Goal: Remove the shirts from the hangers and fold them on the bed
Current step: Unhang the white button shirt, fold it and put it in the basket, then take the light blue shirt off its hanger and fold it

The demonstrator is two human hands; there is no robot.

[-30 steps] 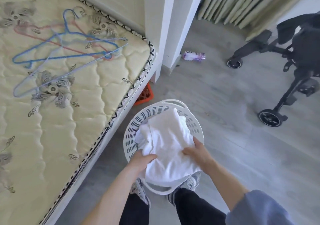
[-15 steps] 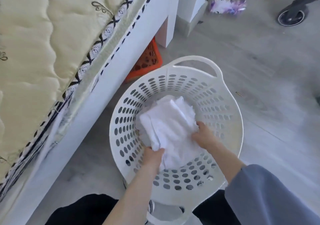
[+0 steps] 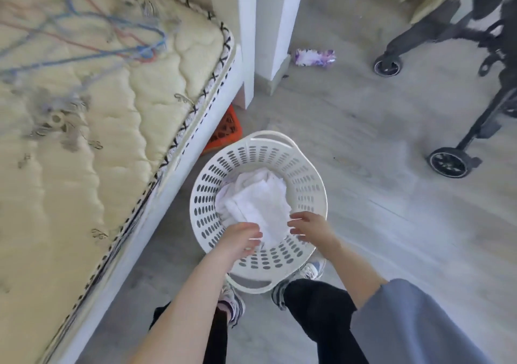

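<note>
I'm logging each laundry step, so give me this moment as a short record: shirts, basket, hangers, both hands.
shirts: white folded pile in the basket
basket: white perforated laundry basket on floor beside bed
hangers: wire, bare, on mattress, blurred
left hand: fingers loosely curled at pile's near edge; grip unclear
right hand: fingers spread above pile, holding nothing

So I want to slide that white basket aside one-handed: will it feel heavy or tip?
Probably light: the basket has thin walls full of holes and holds only some white cloth. It is wide and low, so tipping seems unlikely. It should slide easily on the smooth floor.
</note>
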